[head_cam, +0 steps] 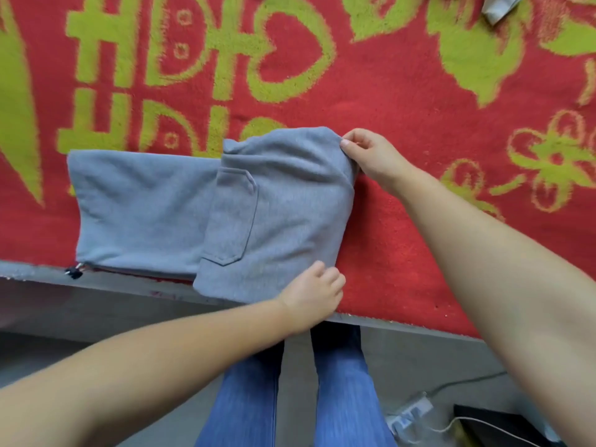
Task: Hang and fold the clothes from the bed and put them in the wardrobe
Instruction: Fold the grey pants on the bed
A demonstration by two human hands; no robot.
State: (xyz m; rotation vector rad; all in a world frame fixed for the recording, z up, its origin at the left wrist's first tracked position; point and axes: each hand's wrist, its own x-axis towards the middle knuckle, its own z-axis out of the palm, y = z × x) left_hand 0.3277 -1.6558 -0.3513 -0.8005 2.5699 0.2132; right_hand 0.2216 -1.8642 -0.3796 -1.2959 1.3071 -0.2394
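At lower centre of the frame, a person's right hand (367,156) pinches and left hand (314,293) grips a half-folded grey sweatpants (206,214) on the bed (403,91), soft, limp fleece likely best held by corners.

A grey garment (206,208) lay partly folded near the front edge of a bed covered by a red blanket (403,101) with yellow-green patterns; its right part, bearing a patch pocket, was doubled over the flatter left part; a dark zipper pull (73,272) showed at its lower left corner. The right hand (371,156) pinched the fold's far right corner; the left hand (314,295) gripped its near right corner at the bed's edge. Below stood legs in blue jeans (345,398); a white power strip (409,414) lay on the grey floor; a pale cloth (498,6) sat at the top right.
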